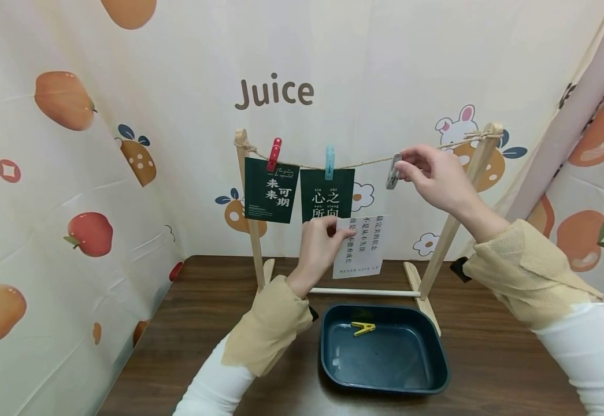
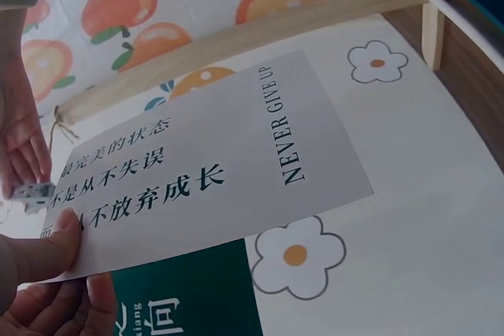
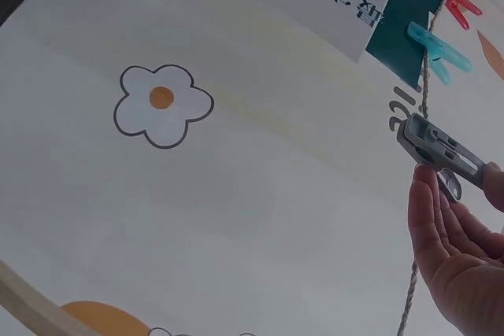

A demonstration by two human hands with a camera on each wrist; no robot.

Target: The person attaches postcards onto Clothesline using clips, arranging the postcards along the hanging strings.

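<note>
My left hand [image 1: 316,249] pinches a white printed card [image 1: 366,254] by its upper left edge, the thumb on its front. It hangs below the twine [image 1: 371,163], partly over the lower part of a green card [image 1: 343,180]. With thumb and fingers my right hand [image 1: 434,180] grips a grey clothespin [image 3: 447,153] by its handles; it overlaps the twine in the right wrist view. A light blue clothespin [image 1: 329,162] pins that green card to the twine. Another green card [image 1: 260,202] hangs left of it under a red clothespin [image 1: 274,155].
A wooden stand with a left post [image 1: 255,248] and right post [image 1: 444,251] carries the twine. In front, a dark blue basin [image 1: 437,370] sits on the brown table [image 1: 187,346], holding a yellow clothespin [image 1: 363,329]. A fruit-print curtain [image 1: 177,69] hangs behind.
</note>
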